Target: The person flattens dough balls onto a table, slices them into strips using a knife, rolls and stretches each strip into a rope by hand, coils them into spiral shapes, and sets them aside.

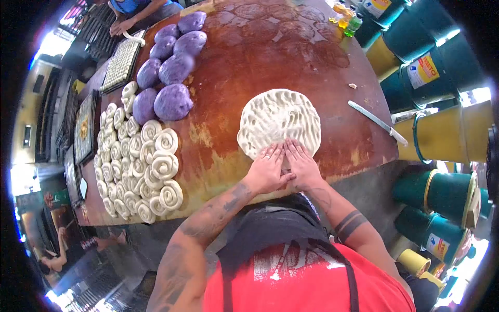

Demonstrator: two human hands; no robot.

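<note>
A round, flattened piece of pale dough (pixel 280 117) lies on the brown tabletop, its surface covered in finger dents. My left hand (pixel 268 167) presses its outstretched fingers on the dough's near edge. Beside it, my right hand (pixel 301 165) lies with fingers extended on the same edge. The two hands meet at the index fingers and thumbs. Neither hand grips anything. To the right of the dough, a long knife with a white handle (pixel 378 122) rests on the table.
Purple dough balls (pixel 174 102) and many pale dough spirals (pixel 138 161) occupy the table's left side. Another person's hands (pixel 122 27) hold a dough strip near a filled tray (pixel 120 65). Small bottles (pixel 353 24) stand at the far right edge; green drums (pixel 431 70) line the right.
</note>
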